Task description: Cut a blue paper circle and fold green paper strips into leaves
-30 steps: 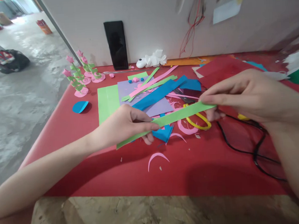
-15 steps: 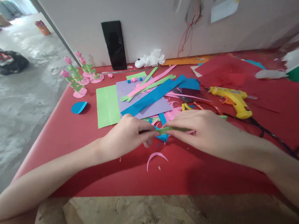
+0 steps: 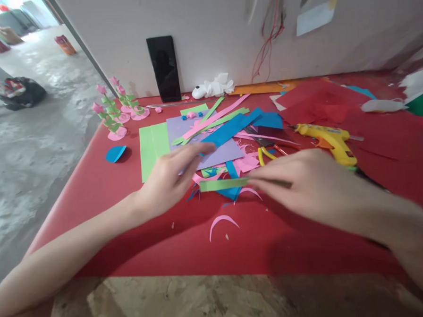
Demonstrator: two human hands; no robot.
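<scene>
Pinched between the thumb and fingers of my right hand point(image 3: 291, 182) is a green paper strip point(image 3: 223, 184), its free end pointing left. My left hand point(image 3: 173, 177) hovers left of that end, apart from it, thumb and fingers spread with nothing between them. Beneath and behind the hands lie blue paper pieces point(image 3: 229, 193), pink paper scraps point(image 3: 247, 165) and a purple sheet point(image 3: 228, 150). A wide blue strip point(image 3: 234, 128) crosses the purple sheet. Next to it on the left is a light green sheet point(image 3: 154, 145).
A yellow glue gun point(image 3: 333, 140) and yellow-and-red-handled pliers point(image 3: 266, 154) lie on the right. Pink paper flowers point(image 3: 115, 111) stand at the back left, near a blue paper circle point(image 3: 116, 154). A black phone point(image 3: 164, 68) leans on the wall. Red paper point(image 3: 311, 99) covers the back right.
My left hand has let go of the green strip and moved left and up, its fingers opening. The strip's left end now shows, held by my right hand alone.
</scene>
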